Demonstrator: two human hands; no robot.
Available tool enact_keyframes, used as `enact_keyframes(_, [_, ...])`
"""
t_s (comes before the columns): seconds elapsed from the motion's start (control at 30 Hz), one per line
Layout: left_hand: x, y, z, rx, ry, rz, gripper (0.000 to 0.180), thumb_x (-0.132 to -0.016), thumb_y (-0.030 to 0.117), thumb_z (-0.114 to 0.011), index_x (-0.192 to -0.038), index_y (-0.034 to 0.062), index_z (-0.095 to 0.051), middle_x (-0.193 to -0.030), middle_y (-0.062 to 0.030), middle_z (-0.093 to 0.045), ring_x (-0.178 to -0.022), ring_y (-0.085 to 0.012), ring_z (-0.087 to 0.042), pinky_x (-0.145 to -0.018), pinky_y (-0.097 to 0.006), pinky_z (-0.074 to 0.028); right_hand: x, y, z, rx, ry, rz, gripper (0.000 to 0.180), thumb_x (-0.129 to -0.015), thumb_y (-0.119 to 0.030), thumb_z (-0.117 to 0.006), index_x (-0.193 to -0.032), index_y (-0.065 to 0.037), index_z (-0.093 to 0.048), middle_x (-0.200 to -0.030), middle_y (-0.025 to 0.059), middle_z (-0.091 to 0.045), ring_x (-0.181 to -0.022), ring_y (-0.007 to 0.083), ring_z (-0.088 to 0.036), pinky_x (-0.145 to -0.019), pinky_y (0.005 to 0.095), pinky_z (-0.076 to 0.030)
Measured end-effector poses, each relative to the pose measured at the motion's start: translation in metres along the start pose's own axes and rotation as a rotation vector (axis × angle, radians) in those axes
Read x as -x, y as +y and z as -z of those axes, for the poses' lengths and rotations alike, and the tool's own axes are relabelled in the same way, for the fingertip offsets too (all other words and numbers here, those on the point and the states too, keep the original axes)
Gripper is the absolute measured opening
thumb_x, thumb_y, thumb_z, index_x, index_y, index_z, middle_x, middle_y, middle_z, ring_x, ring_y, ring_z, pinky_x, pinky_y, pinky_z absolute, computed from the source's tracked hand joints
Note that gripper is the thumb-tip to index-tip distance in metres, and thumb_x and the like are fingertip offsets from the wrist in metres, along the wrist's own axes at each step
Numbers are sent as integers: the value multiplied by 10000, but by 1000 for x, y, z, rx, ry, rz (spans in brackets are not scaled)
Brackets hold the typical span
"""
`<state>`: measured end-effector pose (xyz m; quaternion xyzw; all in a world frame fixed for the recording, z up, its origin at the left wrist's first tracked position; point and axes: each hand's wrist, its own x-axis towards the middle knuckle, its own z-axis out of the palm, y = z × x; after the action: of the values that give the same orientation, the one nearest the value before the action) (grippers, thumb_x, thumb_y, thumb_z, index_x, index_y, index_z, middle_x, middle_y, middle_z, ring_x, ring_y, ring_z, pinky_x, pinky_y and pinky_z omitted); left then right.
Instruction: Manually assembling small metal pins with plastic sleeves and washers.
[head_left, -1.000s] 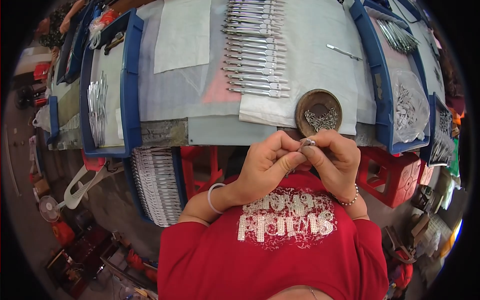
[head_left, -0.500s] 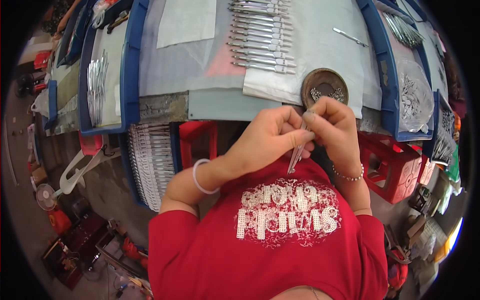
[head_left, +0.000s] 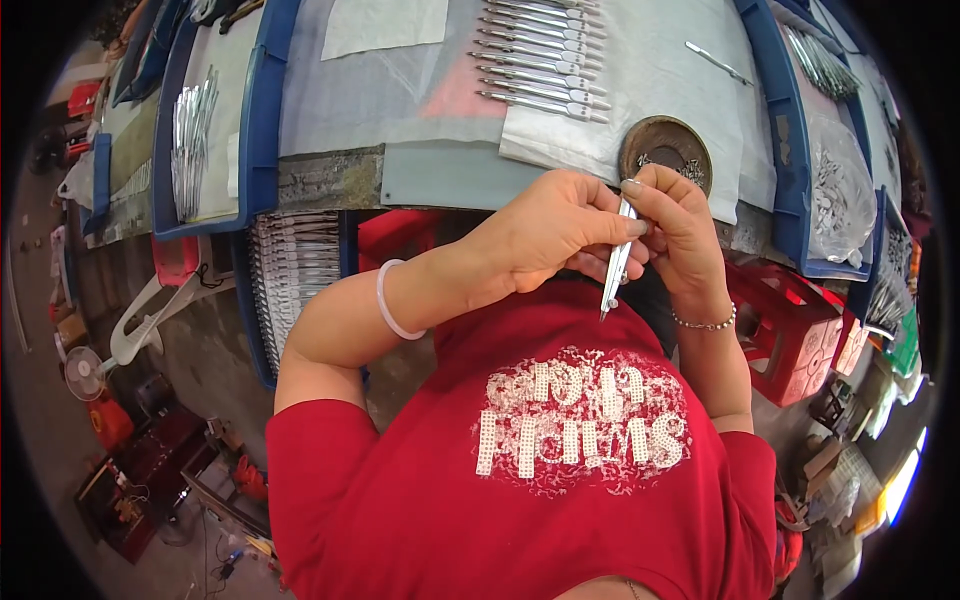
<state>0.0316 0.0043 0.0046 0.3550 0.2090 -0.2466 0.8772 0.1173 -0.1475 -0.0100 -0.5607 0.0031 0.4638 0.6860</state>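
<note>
In front of my red shirt, both hands meet around a silver drawing compass (head_left: 614, 275). My left hand (head_left: 560, 232) grips it between thumb and fingers from the left. My right hand (head_left: 682, 222) pinches its upper end, with thumb and fingertips pressed close to the left thumb. The compass slants, its points downward and its legs nearly together; the fingers hide its head. Just beyond the right hand stands a round brown bowl (head_left: 636, 150) of small metal parts (head_left: 690, 172). Past my left hand, several finished-looking compasses (head_left: 545, 72) lie in a row on the table covering.
Blue trays flank the work table: the left tray (head_left: 258, 130) holds slim metal pieces (head_left: 192, 140), the right tray (head_left: 790, 150) a plastic bag of parts (head_left: 838, 195). One thin metal piece (head_left: 718, 62) lies at the back right. A red stool (head_left: 795, 335) stands below, right.
The compass has swung round a little, showing its flat side more plainly. Both hands still hold it, slightly shifted. The whole view has tilted, moving the table upward in the picture.
</note>
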Motion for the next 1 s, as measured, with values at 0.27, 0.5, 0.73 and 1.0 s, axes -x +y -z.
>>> enact_keyframes(0.27, [-4,19,-9,-147,-2,-25,152,-872,126,-599,-897,7,-509,-845,-152,-650,-726,-203,-663,-616,-276,-538,6,-11,-8,44,83,150,163,-866,-127,-584,-722,-85,-521,-590,-52,-505,-456,2,-393,-397,160,-263])
enact_keyframes(0.5, [-18,13,-36,-58,17,-123,284,-969,235,-422,-970,-26,-535,-821,-133,-641,-684,-196,-649,-628,-290,-548,27,-25,4,-175,36,280,143,-876,-49,-547,-744,-43,-493,-610,5,-542,-469,50,-483,-423,187,-374])
enact_keyframes(0.73, [-43,-10,-55,162,-71,14,382,-955,415,-398,-934,45,-489,-587,-31,-495,-393,-63,-353,-360,-202,-287,37,-30,43,16,-39,400,111,-872,-63,-578,-783,-4,-546,-718,17,-605,-660,42,-563,-576,186,-434])
enact_keyframes(1.0, [-46,-10,-56,84,-169,90,337,-935,310,-488,-941,-22,-539,-566,-30,-456,-411,-47,-306,-396,-198,-239,68,-104,170,835,678,681,147,-803,-107,-585,-875,20,-574,-718,118,-586,-643,213,-581,-593,300,-446])
